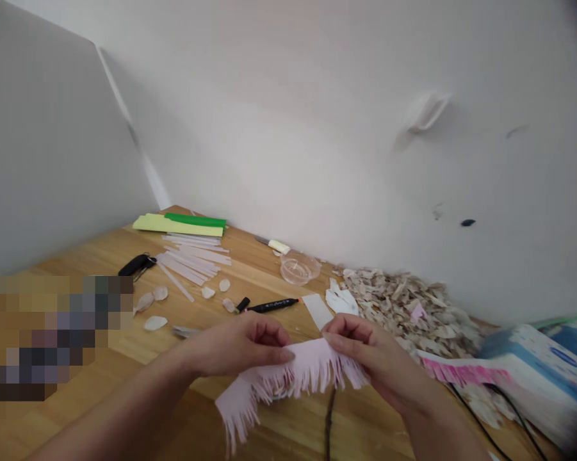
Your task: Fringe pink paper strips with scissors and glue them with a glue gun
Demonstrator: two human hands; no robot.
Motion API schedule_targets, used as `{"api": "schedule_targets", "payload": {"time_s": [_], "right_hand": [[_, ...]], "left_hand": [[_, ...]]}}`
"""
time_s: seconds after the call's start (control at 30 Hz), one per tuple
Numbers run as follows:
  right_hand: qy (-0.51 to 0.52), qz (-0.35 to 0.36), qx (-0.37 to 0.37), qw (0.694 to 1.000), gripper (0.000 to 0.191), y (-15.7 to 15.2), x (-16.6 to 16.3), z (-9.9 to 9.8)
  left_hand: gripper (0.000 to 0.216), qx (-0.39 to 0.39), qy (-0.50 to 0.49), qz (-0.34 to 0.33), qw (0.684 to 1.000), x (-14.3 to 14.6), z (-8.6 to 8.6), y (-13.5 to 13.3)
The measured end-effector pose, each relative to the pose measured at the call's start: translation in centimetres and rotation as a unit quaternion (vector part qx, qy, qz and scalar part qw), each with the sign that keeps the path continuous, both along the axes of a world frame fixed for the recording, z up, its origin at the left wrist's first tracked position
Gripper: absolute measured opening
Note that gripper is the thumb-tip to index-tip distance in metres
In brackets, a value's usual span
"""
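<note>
A pale pink fringed paper strip [312,360] is stretched between my two hands above the wooden table. My left hand [250,346] pinches its upper edge near the middle, thumb in front. At the strip's right end, my right hand [355,339] grips it between thumb and curled fingers. The cut fringe hangs downward, and the left end droops free. Behind my left hand lie metal blades [185,331], perhaps scissors, mostly hidden by my wrist. Just beyond the hands are a black marker [273,305], its separate cap [243,304] and a blank paper strip [317,310].
Pale paper strips [192,259] and green paper sheets [195,224] lie at the back left, near a black key fob [137,264]. A clear round lid [299,267] sits by the wall. Dried shavings [403,307], pink fringe [465,371] and a tissue pack [542,365] occupy the right.
</note>
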State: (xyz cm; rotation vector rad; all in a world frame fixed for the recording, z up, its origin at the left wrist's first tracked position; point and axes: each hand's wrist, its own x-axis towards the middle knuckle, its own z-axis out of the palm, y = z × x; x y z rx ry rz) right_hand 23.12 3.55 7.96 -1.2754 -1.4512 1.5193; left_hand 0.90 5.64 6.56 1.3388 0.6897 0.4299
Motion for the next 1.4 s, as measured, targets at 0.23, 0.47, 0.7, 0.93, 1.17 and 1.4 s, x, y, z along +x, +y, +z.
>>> {"api": "schedule_targets", "payload": {"time_s": [0.23,0.47,0.7,0.93,1.17,1.4], "right_hand": [[-0.01,-0.01,-0.006,1.0,0.029,0.5,0.0,-0.1],[-0.017,-0.017,-0.012,1.0,0.03,0.5,0.0,-0.2],[-0.006,-0.027,-0.011,1.0,0.029,0.4,-0.5,-0.2],[0.024,-0.043,-0.029,0.998,0.032,0.9,-1.4,-0.3],[0.055,-0.078,-0.036,0.995,0.038,1.4,-1.7,-0.3],[-0.06,-0.205,0.094,0.972,0.037,2.3,-1.3,-2.9]], "left_hand": [[0.013,0.007,0.017,-0.007,1.0,-0.3,0.1,0.0],[0.011,-0.012,0.001,-0.017,1.0,-0.3,0.6,-0.1],[0.01,0.002,0.004,-0.004,1.0,-0.1,0.6,-0.3],[0.009,0.011,0.016,-0.015,1.0,-0.2,0.1,0.0],[0.02,0.0,0.013,0.062,0.998,-0.9,-0.1,0.9],[0.025,0.005,0.013,0.142,0.99,-0.9,-0.5,1.2]]}}
